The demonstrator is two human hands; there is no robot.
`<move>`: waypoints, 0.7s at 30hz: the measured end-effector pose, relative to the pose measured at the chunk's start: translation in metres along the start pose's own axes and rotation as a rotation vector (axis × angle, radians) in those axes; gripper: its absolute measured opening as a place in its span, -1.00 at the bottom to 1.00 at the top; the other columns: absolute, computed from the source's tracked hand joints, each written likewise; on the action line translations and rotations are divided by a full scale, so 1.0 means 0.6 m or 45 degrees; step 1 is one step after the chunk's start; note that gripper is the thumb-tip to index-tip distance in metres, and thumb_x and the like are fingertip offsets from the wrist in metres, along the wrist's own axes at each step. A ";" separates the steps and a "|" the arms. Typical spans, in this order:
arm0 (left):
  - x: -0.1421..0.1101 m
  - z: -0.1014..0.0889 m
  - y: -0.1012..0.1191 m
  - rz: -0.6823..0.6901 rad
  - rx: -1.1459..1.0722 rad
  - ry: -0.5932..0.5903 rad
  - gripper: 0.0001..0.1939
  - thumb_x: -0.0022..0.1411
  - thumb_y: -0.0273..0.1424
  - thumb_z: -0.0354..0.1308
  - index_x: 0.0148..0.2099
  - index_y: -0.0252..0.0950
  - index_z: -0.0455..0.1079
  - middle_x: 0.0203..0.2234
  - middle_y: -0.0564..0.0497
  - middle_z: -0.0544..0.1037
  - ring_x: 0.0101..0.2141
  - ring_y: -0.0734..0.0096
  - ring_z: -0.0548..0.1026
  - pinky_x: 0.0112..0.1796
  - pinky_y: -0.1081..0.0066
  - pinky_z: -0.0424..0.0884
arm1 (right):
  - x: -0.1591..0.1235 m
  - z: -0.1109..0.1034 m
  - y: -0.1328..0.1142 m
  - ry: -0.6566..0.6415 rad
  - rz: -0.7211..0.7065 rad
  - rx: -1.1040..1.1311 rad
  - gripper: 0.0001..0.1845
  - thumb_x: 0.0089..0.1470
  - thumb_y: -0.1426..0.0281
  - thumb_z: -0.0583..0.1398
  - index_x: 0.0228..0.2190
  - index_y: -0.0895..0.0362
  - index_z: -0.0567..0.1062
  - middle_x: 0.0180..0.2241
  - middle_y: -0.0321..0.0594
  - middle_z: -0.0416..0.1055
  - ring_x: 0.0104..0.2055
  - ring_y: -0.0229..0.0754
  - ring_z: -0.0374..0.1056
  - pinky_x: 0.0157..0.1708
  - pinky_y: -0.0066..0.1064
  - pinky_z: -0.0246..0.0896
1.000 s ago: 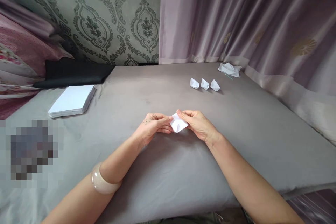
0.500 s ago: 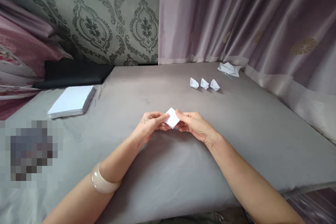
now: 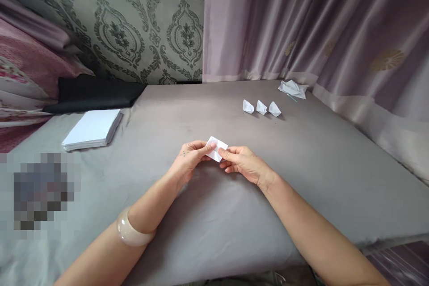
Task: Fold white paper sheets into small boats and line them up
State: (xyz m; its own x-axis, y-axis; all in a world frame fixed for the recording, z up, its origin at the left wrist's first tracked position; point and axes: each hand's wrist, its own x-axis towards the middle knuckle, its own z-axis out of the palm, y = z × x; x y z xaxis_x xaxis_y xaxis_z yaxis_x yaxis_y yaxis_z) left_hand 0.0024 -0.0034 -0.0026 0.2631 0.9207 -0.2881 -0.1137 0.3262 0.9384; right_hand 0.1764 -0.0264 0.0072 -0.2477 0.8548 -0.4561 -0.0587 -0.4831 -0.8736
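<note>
A small folded square of white paper (image 3: 219, 144) is held between my two hands, just above the grey cloth (image 3: 214, 214). My left hand (image 3: 191, 155) pinches its left side, thumb on top and fingers underneath. On the right side, my right hand (image 3: 244, 163) grips the lower corner with its thumb pressed on the face. Creases cross the paper's upper face. Beyond my hands stand three small folded paper pieces (image 3: 262, 107) in a row. The fingertips under the paper are hidden.
At the left lies a stack of white paper (image 3: 92, 127), with a black cloth (image 3: 97, 94) behind it. More folded white paper (image 3: 292, 88) rests at the far right by the curtain (image 3: 254, 22). A blurred patch (image 3: 42, 190) covers something at the left edge.
The folded paper has turned and shifted slightly left. My right thumb has slid from its upper right edge to lower on its face.
</note>
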 end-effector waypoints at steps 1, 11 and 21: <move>0.000 0.001 0.001 0.002 -0.027 -0.001 -0.69 -0.02 -0.17 0.37 -0.38 -0.35 0.54 -0.46 -0.03 0.56 -0.41 0.44 0.48 -0.32 0.46 0.35 | 0.000 0.001 0.001 -0.002 0.006 0.010 -0.67 -0.08 0.14 0.35 -0.38 0.15 0.61 -0.33 -0.16 0.51 -0.39 -0.33 0.38 -0.46 -0.58 0.30; -0.001 0.008 0.002 -0.060 -0.189 -0.018 -0.69 0.00 -0.22 0.37 -0.38 -0.39 0.50 -0.49 -0.01 0.51 -0.45 0.50 0.43 -0.34 0.46 0.32 | 0.002 0.012 0.011 0.099 -0.152 -0.142 -0.72 -0.05 0.21 0.33 -0.53 0.18 0.55 -0.48 -0.21 0.49 -0.49 -0.38 0.31 -0.52 -0.57 0.23; -0.002 0.010 0.003 -0.016 -0.238 0.017 -0.67 0.01 -0.19 0.34 -0.49 -0.36 0.40 -0.59 0.05 0.44 -0.51 0.49 0.40 -0.41 0.45 0.30 | -0.004 0.015 0.007 0.007 -0.205 -0.234 -0.68 -0.08 0.15 0.32 -0.53 0.17 0.57 -0.52 -0.23 0.49 -0.51 -0.36 0.29 -0.44 -0.48 0.21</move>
State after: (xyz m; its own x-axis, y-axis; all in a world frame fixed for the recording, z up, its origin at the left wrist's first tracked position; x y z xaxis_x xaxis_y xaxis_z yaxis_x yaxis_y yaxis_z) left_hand 0.0075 -0.0054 0.0004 0.2532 0.9186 -0.3035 -0.2866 0.3708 0.8834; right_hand 0.1683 -0.0324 0.0060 -0.2443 0.9192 -0.3089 0.0802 -0.2983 -0.9511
